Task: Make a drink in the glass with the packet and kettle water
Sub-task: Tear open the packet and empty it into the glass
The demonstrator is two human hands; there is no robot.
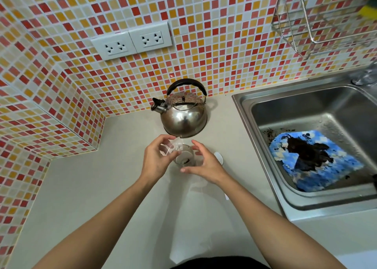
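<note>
Clear glass (184,156): my landmark, upright on the counter (85,187), with a small dark clump of contents already at its bottom.
Packet (171,147): clear plastic, tipped over the glass's left rim, mouth pointing down into it.
Left hand (156,159): I pinch the packet between thumb and fingertips, just left of the glass.
Right hand (204,162): fingers spread and curved around the glass's right side; I cannot tell whether they touch it.
Kettle (182,109): steel, standing just behind the glass, spout turned left, untouched.
Step in hand: I judge I am emptying the packet.
Doing it well: I should keep the mouth inside the rim, steady the glass, and tap out the corners.
Risk: spilling grains onto the counter, I would guess.
</note>
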